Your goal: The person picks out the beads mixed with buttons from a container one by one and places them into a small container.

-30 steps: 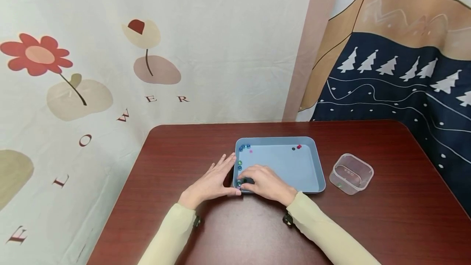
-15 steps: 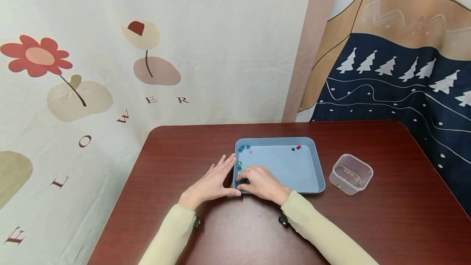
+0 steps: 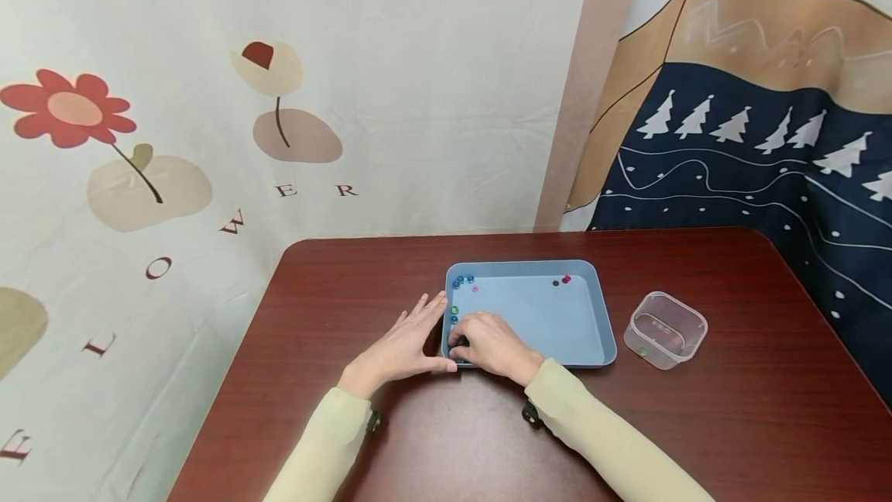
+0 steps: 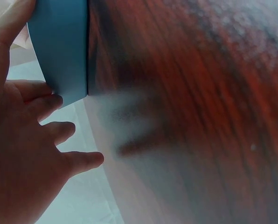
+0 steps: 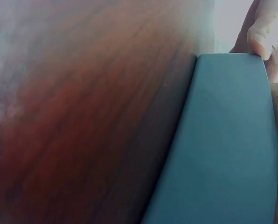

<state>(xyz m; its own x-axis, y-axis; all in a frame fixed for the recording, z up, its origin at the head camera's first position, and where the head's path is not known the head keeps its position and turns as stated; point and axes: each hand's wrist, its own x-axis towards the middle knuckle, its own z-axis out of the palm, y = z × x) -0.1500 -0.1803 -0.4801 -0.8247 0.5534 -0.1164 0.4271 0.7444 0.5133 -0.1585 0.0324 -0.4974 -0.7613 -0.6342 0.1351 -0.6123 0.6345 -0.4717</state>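
A shallow blue-grey tray [image 3: 536, 316] lies on the table. My left hand [image 3: 397, 351] braces its near left corner, fingers fairly straight along the left side and thumb at the front rim. In the left wrist view, the left hand [image 4: 31, 140] touches the tray's outer wall [image 4: 64, 46]. Inside that corner, the curled fingers of my right hand [image 3: 498, 347] reach down over small dark beads, which they mostly hide. Whether any bead is pinched cannot be seen. Just beyond them sit a blue bead [image 3: 454, 320] and a green bead [image 3: 454, 309].
Several blue beads [image 3: 460, 280] and a pink bead [image 3: 475, 289] lie at the tray's far left. Red beads [image 3: 567, 279] and a dark bead [image 3: 556, 283] are at its far right. A clear plastic container [image 3: 665, 330] stands right of the tray on the brown table [image 3: 766, 378].
The right hand has shifted slightly left, deeper into the near left corner, and its thumb and fingers have drawn closer over the beads there. The left hand has stayed put.
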